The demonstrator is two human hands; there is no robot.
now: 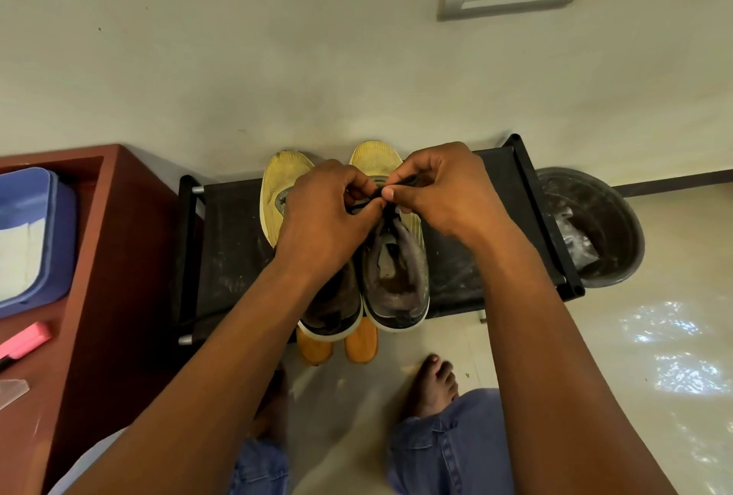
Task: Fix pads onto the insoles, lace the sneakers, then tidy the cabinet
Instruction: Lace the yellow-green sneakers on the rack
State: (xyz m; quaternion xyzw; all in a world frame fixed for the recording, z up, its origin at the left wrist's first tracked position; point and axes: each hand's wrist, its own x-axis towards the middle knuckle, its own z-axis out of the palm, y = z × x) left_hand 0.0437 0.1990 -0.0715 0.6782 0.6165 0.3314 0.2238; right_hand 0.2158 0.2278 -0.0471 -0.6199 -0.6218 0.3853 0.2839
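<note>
1. Pale wall and floor frame a low black shoe rack (222, 240); a reddish desk (99, 256) stands at its left end, holding a blue tub (35, 233) and a pink case (23, 340).
2. At the rack's middle, two dark sneakers (396, 276) sit touching, heels over the front edge, yellow shoes (283, 185) behind them.
3. Left hand (325, 221) pinches the black lace (390, 213) above the right sneaker's tongue.
4. Right hand (440, 193) pinches the same lace, fingertips meeting the left's.
5. Beyond the rack's right end stands a dark bucket (595, 225).
6. Risk, as a judgement: the thin lace could slip from either pinch and the knot loosen; an upward tug might tip the overhanging sneaker off.
</note>
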